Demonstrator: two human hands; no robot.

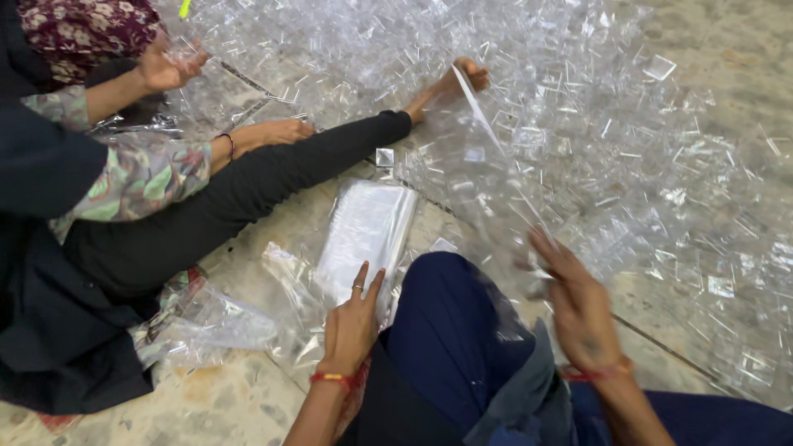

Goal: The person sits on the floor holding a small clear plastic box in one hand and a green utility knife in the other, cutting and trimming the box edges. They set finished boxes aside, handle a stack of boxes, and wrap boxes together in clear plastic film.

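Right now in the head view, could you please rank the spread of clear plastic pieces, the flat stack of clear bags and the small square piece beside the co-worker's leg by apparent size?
1. Spread of clear plastic pieces, by far largest.
2. Flat stack of clear bags, under the left hand.
3. Small square piece, smallest.

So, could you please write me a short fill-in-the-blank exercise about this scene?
1. The left hand rests on a stack of clear plastic ____.
2. The right hand reaches toward the pile of small ____ plastic pieces.
3. The co-worker's leg wears ____ trousers.

Missing words: bags; clear; black
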